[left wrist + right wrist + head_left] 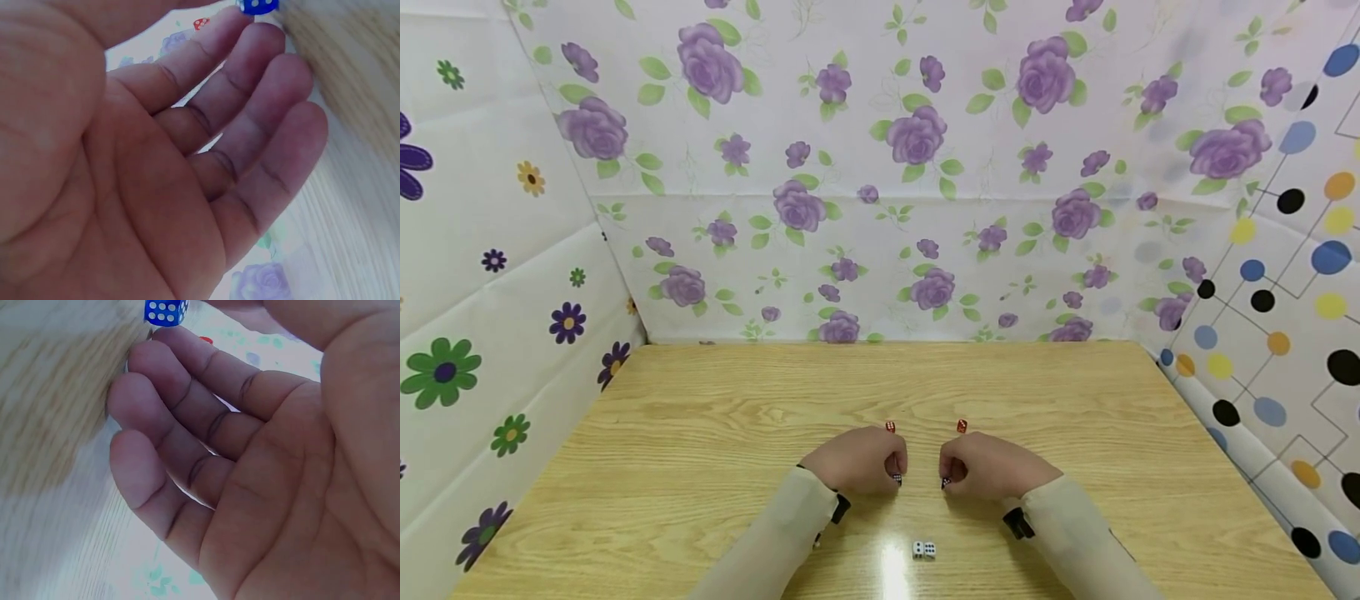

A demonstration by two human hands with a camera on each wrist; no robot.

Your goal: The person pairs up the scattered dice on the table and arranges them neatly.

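Note:
Between thumb and index finger, my left hand (pixel 862 462) pinches a blue die (pixel 259 6) with white dots, low over the wooden table. A second blue die (pixel 165 311) is pinched the same way by my right hand (pixel 992 467), six dots on one face. The hands face each other with a narrow gap between them. Just beyond the left hand lies a red die (pixel 891 426), and another red die (pixel 962 426) lies beyond the right. Nearer the front, two white dice (pixel 924 550) sit side by side. Fingers partly cover both blue dice.
The wooden table (pixel 737 383) reaches back to a wall cloth with purple roses (pixel 917 137). A flower-patterned cloth (pixel 445 283) hangs at the left, a dotted one (pixel 1285 275) at the right. Dark straps (pixel 1019 523) circle both wrists.

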